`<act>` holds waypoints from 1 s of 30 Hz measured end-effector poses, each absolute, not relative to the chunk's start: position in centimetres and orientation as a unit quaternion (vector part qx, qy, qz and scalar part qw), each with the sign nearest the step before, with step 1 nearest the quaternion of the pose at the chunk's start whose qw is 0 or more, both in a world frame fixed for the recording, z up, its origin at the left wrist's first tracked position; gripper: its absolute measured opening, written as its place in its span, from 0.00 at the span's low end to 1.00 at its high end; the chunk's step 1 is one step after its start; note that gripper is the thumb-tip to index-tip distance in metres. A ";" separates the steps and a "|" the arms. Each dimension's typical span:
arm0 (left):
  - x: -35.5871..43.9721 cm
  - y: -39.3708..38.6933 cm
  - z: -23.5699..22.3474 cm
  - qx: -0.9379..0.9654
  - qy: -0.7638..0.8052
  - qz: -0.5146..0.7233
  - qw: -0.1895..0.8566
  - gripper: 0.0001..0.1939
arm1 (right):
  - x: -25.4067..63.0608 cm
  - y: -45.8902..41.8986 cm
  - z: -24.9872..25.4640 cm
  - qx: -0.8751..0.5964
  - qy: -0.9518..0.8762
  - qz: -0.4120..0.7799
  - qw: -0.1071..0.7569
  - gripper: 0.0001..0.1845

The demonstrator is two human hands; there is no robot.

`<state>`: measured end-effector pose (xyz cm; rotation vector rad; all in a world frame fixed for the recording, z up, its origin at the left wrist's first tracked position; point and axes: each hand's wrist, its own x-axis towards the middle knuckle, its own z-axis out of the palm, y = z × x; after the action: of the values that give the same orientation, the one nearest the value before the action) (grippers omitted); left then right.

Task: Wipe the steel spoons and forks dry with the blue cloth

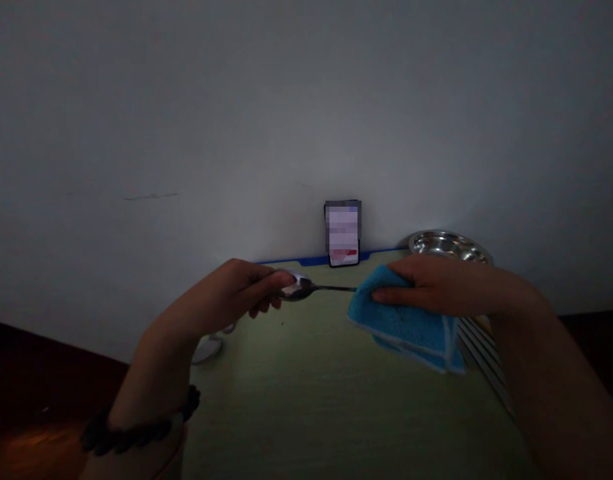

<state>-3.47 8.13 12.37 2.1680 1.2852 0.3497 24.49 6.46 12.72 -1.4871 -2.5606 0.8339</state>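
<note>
My left hand (251, 287) is closed on the bowl end of a metal spoon (302, 287), its thumb lying on the bowl. The spoon is held level above the table, its thin handle pointing right. My right hand (426, 283) grips a folded blue cloth (406, 327) with a pale edge. The far end of the handle runs into the cloth and is hidden there. A corner of the cloth hangs down below my right hand.
A phone (343, 233) with a blurred screen leans upright against the wall (306, 120). Behind my right hand stands a shiny metal basin (449, 241). Several thin metal rods (481, 353) lie by my right forearm on the greenish table (306, 407). A partly hidden shiny object (208, 349) sits beside my left wrist.
</note>
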 end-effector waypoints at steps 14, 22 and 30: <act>-5.0 8.3 11.3 0.654 0.483 0.436 0.385 0.17 | 26.0 6.2 12.9 -0.457 -0.801 0.383 0.051 0.19; 1.1 7.6 10.5 0.776 0.357 0.296 0.427 0.18 | 21.7 5.6 13.0 -0.367 -0.858 0.351 0.072 0.17; -1.7 8.2 11.0 0.755 0.455 0.330 0.339 0.19 | 24.7 6.4 12.6 -0.417 -0.840 0.343 0.063 0.19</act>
<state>-1.74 8.22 11.02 1.9665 1.1843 0.8585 24.74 6.38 12.57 -1.2587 -2.5370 1.0359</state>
